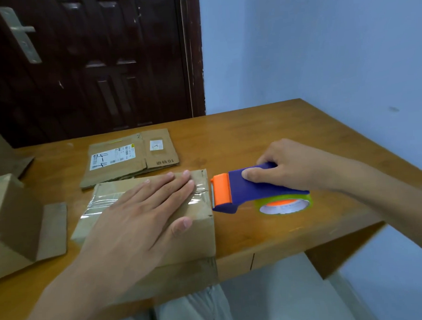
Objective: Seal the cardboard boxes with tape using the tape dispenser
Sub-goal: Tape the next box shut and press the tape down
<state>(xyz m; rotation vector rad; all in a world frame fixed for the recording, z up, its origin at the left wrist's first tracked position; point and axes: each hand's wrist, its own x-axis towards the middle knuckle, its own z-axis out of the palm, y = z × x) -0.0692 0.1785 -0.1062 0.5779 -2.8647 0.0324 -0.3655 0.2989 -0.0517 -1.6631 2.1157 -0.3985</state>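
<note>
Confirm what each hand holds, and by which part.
Right hand grips the tape dispenser by its blue handle. Left hand holds nothing, pressing flat on the box.

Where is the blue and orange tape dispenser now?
In the head view, the blue and orange tape dispenser is right of centre, gripped by the right hand, at the taped cardboard box's right edge.

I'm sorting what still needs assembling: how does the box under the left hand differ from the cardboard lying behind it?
The box stands assembled, with clear tape across its top; the flattened cardboard lies collapsed and bears a white shipping label. The left hand presses the box; nothing touches the flattened cardboard. Both are brown cardboard.
</note>
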